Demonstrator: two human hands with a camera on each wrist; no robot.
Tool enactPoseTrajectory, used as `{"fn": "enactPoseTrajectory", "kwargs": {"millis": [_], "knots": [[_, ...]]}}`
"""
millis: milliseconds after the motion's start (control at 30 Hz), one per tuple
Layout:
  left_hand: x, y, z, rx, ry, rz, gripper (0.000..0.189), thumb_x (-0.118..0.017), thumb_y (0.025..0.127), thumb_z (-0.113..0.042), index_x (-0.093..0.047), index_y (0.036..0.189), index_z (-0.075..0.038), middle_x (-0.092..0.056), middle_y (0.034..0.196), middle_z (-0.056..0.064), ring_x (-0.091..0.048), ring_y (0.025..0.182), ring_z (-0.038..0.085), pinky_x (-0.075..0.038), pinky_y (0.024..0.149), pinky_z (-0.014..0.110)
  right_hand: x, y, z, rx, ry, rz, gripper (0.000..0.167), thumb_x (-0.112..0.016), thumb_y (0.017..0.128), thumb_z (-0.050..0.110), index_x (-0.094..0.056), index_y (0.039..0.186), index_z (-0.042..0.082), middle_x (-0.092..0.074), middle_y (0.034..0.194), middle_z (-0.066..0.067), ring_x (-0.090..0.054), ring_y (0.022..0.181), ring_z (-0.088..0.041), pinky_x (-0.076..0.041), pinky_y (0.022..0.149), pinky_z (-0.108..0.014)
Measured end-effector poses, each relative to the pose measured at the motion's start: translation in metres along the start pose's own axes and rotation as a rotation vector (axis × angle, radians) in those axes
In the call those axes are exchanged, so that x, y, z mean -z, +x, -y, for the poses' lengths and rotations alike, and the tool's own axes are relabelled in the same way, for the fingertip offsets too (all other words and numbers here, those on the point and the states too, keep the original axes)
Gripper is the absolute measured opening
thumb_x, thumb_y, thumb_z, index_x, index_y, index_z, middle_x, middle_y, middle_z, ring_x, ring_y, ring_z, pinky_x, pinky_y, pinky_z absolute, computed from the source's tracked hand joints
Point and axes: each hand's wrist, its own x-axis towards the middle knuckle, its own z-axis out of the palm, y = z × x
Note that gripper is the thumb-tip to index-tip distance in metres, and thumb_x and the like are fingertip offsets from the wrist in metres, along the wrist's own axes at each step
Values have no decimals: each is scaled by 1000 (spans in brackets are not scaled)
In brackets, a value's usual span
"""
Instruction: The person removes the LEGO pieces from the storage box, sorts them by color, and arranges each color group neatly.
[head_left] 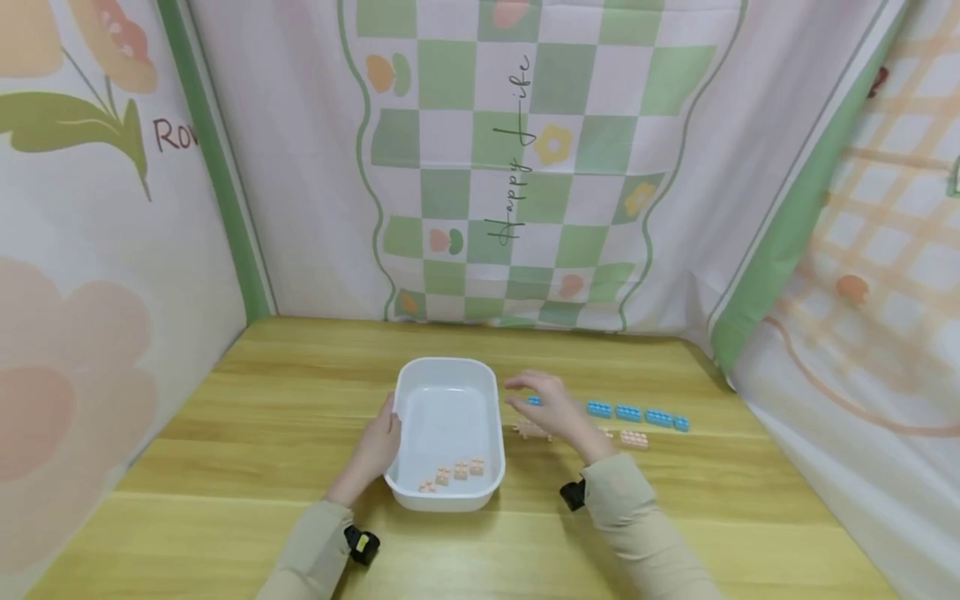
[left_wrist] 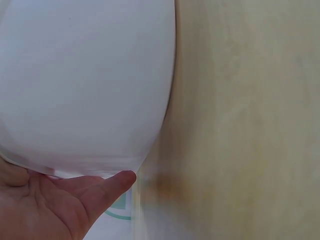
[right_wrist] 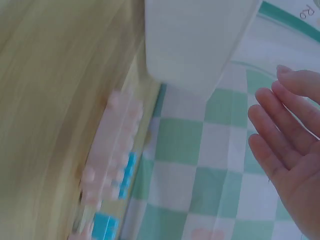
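A white plastic tub stands on the wooden table, with several small peach building bricks on its floor at the near end. My left hand holds the tub's left side at the rim; the left wrist view shows fingers and thumb against the white wall. To the right of the tub, my right hand hovers with loosely bent fingers and nothing in them. Below it lies a pink brick piece, partly covered by the hand. The right wrist view shows this pink piece beside blue bricks.
Blue bricks lie in a row on the table to the right, with another pink brick in front of them. A printed curtain hangs behind the table, and more cloth hangs at both sides.
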Motion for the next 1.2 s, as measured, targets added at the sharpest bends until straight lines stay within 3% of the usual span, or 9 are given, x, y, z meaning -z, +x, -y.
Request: {"fn": "enactPoseTrajectory", "kwargs": {"millis": [133, 333, 433, 667, 933, 1200], "knots": [[0, 0, -1, -3, 7, -4, 51, -25, 101, -15, -16, 149, 1, -32, 145, 28, -54, 113, 43, -56, 84, 46, -11, 7, 7, 55, 7, 7, 24, -65, 87, 11, -66, 109, 2, -67, 107, -11, -62, 101, -27, -53, 91, -44], [-1, 1, -3, 4, -29, 4, 51, -25, 101, -15, -15, 150, -2, -40, 140, 31, -63, 93, 36, -60, 66, 37, -29, 15, 17, 191, -31, 43, 19, -67, 85, 9, -68, 103, 1, -68, 100, -10, -64, 93, -24, -56, 84, -38], [-1, 1, -3, -9, -34, 1, 51, -26, 101, -14, -16, 149, -1, -41, 138, 32, -64, 89, 34, -60, 62, 35, -37, 17, 20, 226, -44, 76, 19, -67, 84, 9, -68, 101, 1, -68, 99, -10, -64, 92, -24, -57, 82, -39], [-1, 1, -2, -17, -34, -7, 50, -26, 101, -13, -17, 149, 0, -42, 137, 33, -64, 87, 35, -60, 63, 35, -48, 20, 29, 158, -69, 208, 21, -66, 87, 16, -68, 105, 5, -68, 102, -6, -63, 96, -21, -55, 86, -38], [-1, 1, -2, -11, -9, -12, 50, -25, 101, -13, -18, 148, 0, -39, 139, 32, -60, 100, 42, -59, 72, 41, -56, 21, 35, 118, -5, 407, 17, -65, 87, 16, -69, 98, 4, -68, 99, -7, -63, 94, -24, -54, 84, -40], [0, 1, 0, -39, 10, -29, 50, -27, 101, -12, -19, 147, 5, -35, 142, 31, -53, 114, 45, -54, 88, 49, -68, 19, 41, 67, 41, 494, 19, -70, 84, 21, -71, 96, 7, -70, 95, -4, -64, 92, -19, -54, 84, -30]]}}
